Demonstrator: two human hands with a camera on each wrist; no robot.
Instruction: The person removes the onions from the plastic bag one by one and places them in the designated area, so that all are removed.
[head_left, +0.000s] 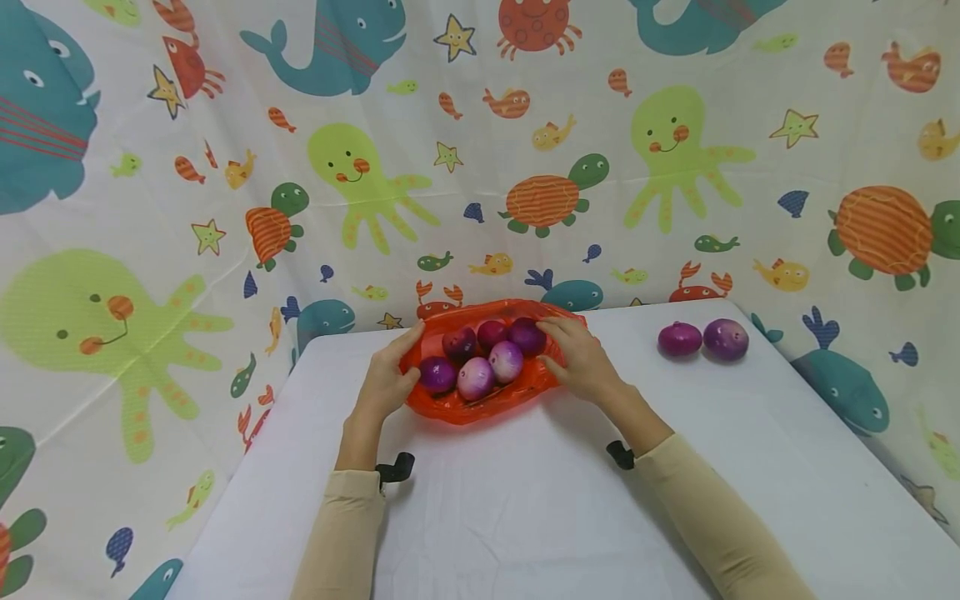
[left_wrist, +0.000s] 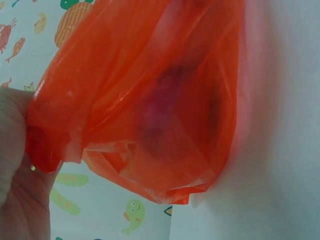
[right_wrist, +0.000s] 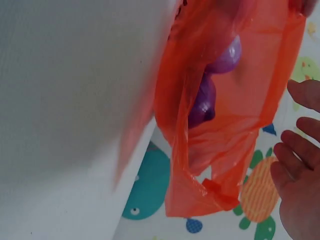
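Now the left hand (head_left: 388, 377) pinches the red bag (head_left: 459, 412) by its rim, the hand cropped in its own wrist view, contents a dark blur behind plastic. Over right, the right hand (head_left: 581, 358) is loosely spread; its wrist view, cropping it too, reveals a gap to the bag that's hard to read from the head. Only the head view gives six purple onions (head_left: 476, 379) inside, the bag on the surface (head_left: 510, 508), two loose onions (head_left: 726, 340) well right.

Beige left sleeve (head_left: 341, 533), bottom centre-left of frame; matching right sleeve (head_left: 723, 517), bottom right. Stubby black left-wrist unit (head_left: 399, 468) at sleeve end; black right-wrist unit (head_left: 620, 455) likewise.
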